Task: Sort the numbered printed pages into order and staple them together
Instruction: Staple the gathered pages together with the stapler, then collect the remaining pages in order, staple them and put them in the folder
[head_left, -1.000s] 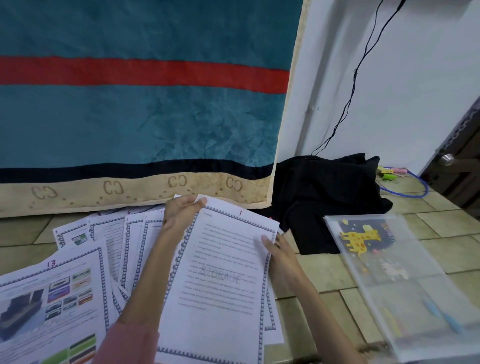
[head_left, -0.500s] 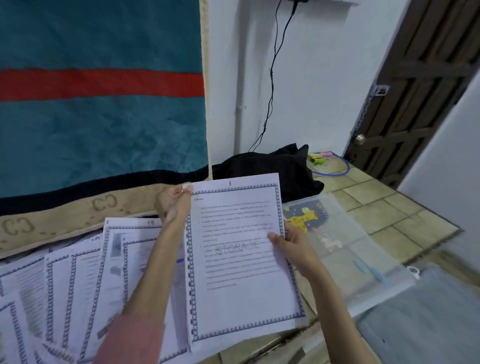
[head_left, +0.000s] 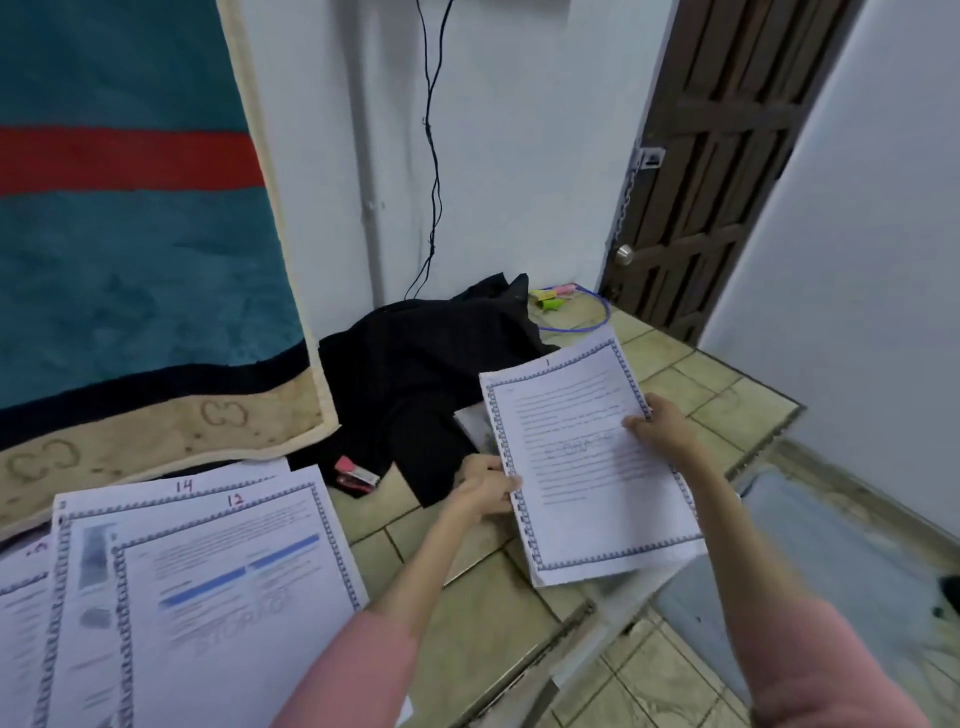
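In the head view I am holding page 1 (head_left: 587, 462) up off the floor with both hands. My left hand (head_left: 485, 491) is pinching its left edge about halfway down, fingers curled round the border. My right hand (head_left: 662, 428) is gripping the right edge higher up, thumb lying across the printed lines. The sheet is tilting away from me, its top corner reaching toward the black cloth (head_left: 415, 384) beyond my left hand.

The rest of the printed pages (head_left: 208, 597) are lying fanned out well to the left of my left hand, with the sheets marked 12 and 14 on top. The red stapler (head_left: 356, 475) is sitting just beside the cloth's edge, between that fan and my left hand.

My judgement: this sheet is starting the ordered stack, so I should be laying it flat and square, face up, with the number still readable, and keeping both grips light so the edges are not creasing.

For room, bare tile is lying directly under and just below my hands. Below my right hand the raised floor is ending in a step edge (head_left: 566, 623), so I would be setting the page nearer my left hand, short of that drop and away from the cloth.
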